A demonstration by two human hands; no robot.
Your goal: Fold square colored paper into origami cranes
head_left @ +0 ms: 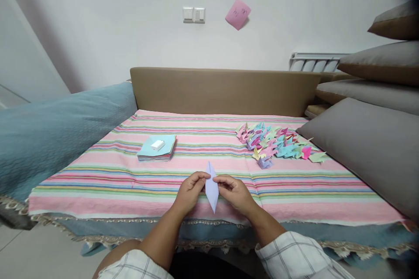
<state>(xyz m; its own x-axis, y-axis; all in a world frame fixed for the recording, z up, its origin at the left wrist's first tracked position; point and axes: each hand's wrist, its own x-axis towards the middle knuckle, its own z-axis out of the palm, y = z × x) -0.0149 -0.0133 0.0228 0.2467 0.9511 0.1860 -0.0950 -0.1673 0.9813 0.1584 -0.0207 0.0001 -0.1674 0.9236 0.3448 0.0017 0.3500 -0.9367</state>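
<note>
We see white sleeves (294, 256), thin dark grid check, wide and loose at the forearms (266, 227); black cloth (199, 266) between them; left hand (189, 192) and right hand (237, 194) bare.

Soft, fairly bright light spreads over the white wall (131, 22), greying toward 10 o'clock. The pink note (238, 14) casts a small shadow on its 4 o'clock side. A dark blur covers the 2 o'clock corner. Wide-angle distortion stretches the grey cushion (369, 148) at 3 o'clock; the lavender paper (212, 194) looks reasonably sharp.
</note>
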